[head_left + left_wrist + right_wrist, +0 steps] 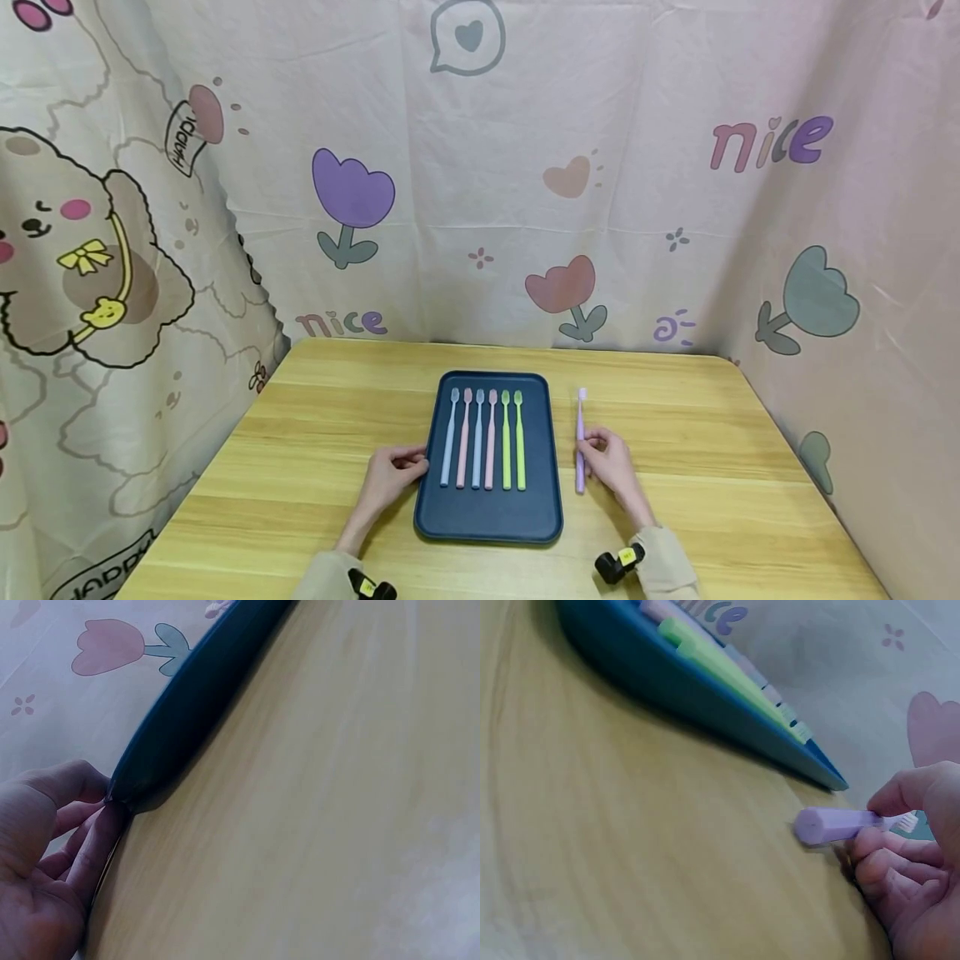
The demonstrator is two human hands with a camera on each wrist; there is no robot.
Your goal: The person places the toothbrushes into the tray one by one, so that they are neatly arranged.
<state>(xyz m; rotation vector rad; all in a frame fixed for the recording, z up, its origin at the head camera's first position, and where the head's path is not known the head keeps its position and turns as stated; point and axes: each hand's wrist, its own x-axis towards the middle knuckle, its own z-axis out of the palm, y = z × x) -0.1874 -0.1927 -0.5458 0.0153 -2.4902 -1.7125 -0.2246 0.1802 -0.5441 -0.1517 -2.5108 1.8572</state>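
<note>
A dark blue tray (495,521) lies on the table with several toothbrushes side by side on it, heads toward the back: two blue, two pink and two green (520,442). My left hand (392,479) is at the tray's left side. In the left wrist view, the thumb and index finger (97,847) pinch the tray's rim. To the right of the tray, my right hand (611,462) holds a purple toothbrush (581,408) between thumb and fingers. Its bristle head points to the back. The right wrist view shows the purple handle end (829,826) close over the tabletop.
The wooden table (337,392) extends on both sides of the tray. A printed curtain (480,167) hangs behind the table's back edge and along both sides. A small black device (618,564) is strapped at each wrist.
</note>
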